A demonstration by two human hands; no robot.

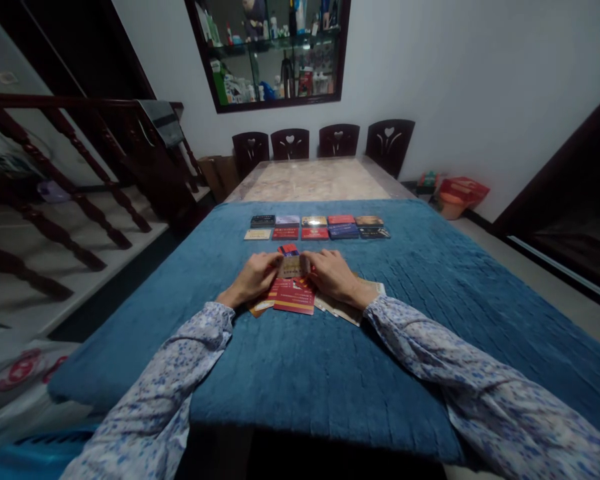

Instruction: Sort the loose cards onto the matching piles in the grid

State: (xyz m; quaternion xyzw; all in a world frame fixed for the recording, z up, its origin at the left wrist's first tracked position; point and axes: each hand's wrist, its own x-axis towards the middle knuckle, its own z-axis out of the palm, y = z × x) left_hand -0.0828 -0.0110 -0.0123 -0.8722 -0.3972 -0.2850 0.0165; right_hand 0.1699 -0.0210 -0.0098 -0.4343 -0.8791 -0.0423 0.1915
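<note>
Between my two hands is a beige card with printing on it. My left hand pinches its left edge, and my right hand pinches its right edge. Just beyond it lies a small red and blue card. Below the beige card, a larger red card with a yellow band lies on the blue cloth. Pale papers or cards spread partly under my right wrist, and an orange-yellow one shows beside my left wrist. Their other parts are hidden.
Farther out, two rows of cards hold a red card, a cream card and several others. A blue cloth covers the near table; bare marble tabletop lies beyond. Dark chairs stand at the far end.
</note>
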